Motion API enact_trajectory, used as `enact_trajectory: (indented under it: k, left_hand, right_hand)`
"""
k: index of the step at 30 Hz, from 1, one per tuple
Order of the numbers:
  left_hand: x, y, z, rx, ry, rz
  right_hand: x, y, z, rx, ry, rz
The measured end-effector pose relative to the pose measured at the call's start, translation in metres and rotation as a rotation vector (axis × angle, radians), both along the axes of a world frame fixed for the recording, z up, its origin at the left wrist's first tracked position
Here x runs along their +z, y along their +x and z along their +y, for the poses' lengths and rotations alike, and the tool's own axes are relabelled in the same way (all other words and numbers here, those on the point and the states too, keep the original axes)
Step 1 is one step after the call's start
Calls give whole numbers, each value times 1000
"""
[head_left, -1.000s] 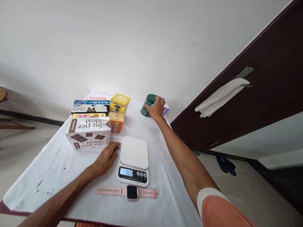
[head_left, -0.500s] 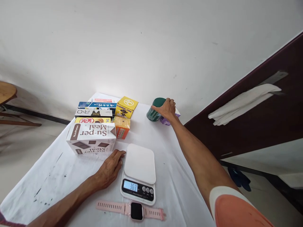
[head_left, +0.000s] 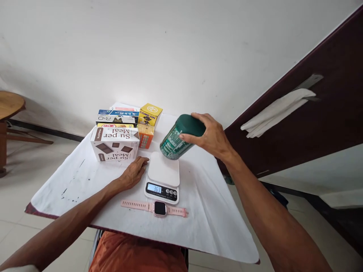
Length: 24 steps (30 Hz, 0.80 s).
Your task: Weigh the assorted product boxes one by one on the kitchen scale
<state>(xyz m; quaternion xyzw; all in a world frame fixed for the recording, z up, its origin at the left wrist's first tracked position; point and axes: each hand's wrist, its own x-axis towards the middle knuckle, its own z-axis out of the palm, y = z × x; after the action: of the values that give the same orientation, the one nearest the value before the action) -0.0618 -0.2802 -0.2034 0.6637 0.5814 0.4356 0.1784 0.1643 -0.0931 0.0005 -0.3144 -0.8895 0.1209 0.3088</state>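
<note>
A green canister [head_left: 177, 141] with a dark green lid is gripped near its top by my right hand [head_left: 211, 134]. It tilts, its lid end to the right and its base over the far edge of the white kitchen scale [head_left: 163, 170]. Whether its base touches the platform I cannot tell. The scale's lit display [head_left: 154, 188] seems to read 363. My left hand [head_left: 133, 173] lies on the tablecloth, fingers stretched out, its fingertips beside the scale's left edge. Just in front of the scale lies a pink smartwatch [head_left: 160, 208], face up.
At the back left stand a white Su-per Meal box [head_left: 115, 145], a yellow COME ON box [head_left: 149, 113], an orange box [head_left: 145, 136] and several others. A white cloth [head_left: 278, 111] hangs on a door handle at the right. A wooden stool [head_left: 11, 104] stands at the far left.
My right hand has lifted the canister off the table and brought it nearer and left, tilting it over the scale. My left hand stays beside the scale. The camera view has shifted.
</note>
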Motion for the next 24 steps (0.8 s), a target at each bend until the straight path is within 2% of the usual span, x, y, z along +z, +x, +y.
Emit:
enact_trajectory:
  k: [4, 7, 11, 15, 20, 24]
  left_hand:
    - [-1, 0, 0, 14, 27, 15]
    - [0, 0, 0, 11, 24, 24]
    - [2, 0, 0, 4, 5, 16]
    - [2, 0, 0, -6, 0, 9]
    - [2, 1, 1, 1, -7, 7]
    - [7, 2, -1, 5, -34, -28]
  right_hand:
    - [-2, 6, -49, 160, -42, -41]
    - [-15, 4, -67, 219, -59, -66]
    - [-27, 3, -70, 218, -76, -77]
    - [-30, 11, -69, 202, -125, -77]
    - [-36, 33, -72, 168, -318, 4]
    - [-58, 55, -76, 113, -457, 181]
